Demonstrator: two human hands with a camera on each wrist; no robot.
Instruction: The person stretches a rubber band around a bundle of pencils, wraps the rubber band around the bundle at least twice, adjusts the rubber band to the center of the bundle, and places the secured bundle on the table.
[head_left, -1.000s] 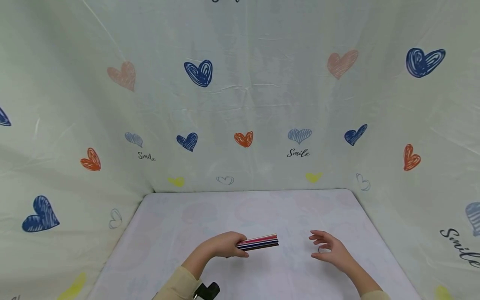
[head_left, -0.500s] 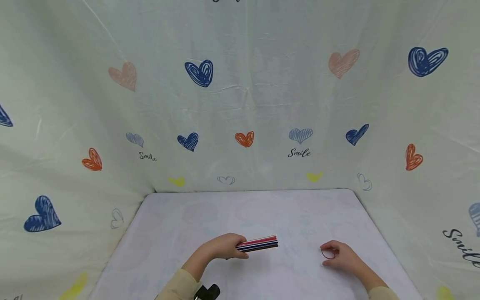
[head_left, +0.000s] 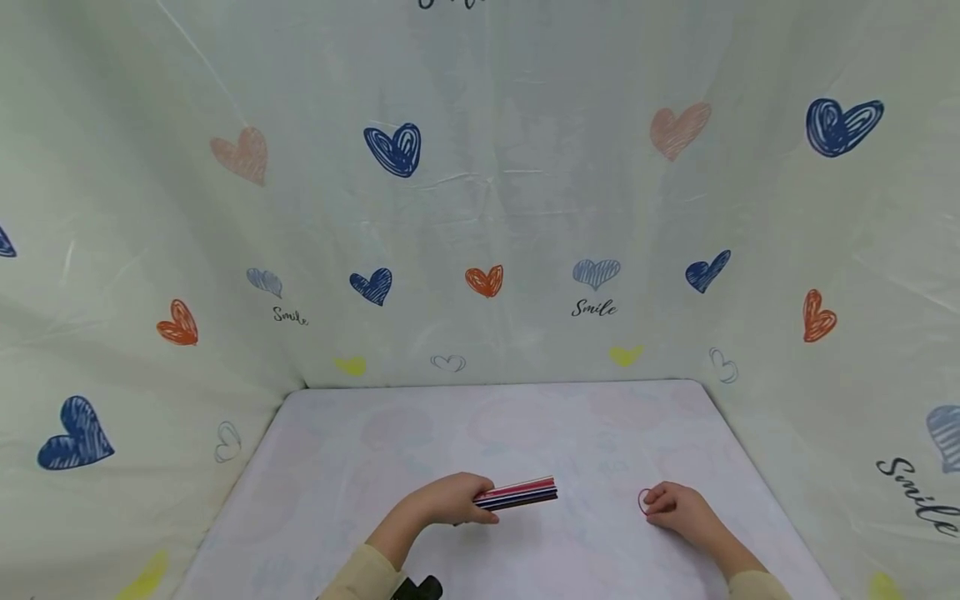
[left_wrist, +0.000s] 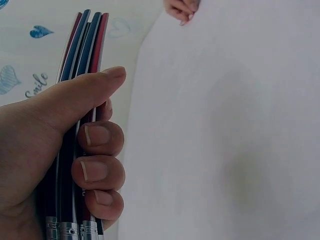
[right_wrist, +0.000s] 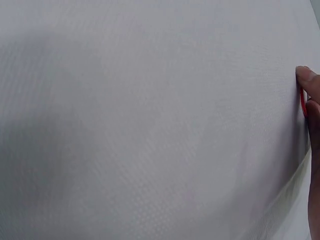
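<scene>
My left hand (head_left: 453, 498) grips a bundle of pencils (head_left: 519, 494) in the head view, their far ends pointing right. In the left wrist view the pencils (left_wrist: 99, 42) are dark blue and dark red, with metal ferrules (left_wrist: 69, 231) below the curled fingers. To the right, my right hand (head_left: 681, 510) pinches a thin red rubber band (head_left: 641, 501), which stands out as a loop left of the fingertips. Only part of that hand (right_wrist: 311, 87) enters the right wrist view, with a strip of the red band (right_wrist: 303, 102) beside the fingers.
Both hands are over a white table (head_left: 420, 417) with a faint pattern. A pale curtain (head_left: 487, 208) printed with hearts hangs behind it and along both sides. A black object (head_left: 420, 588) shows by the left sleeve (head_left: 363, 575).
My right hand has moved right and closer to me, and its spread fingers have drawn together on the red rubber band. The left hand and pencils have hardly moved.
</scene>
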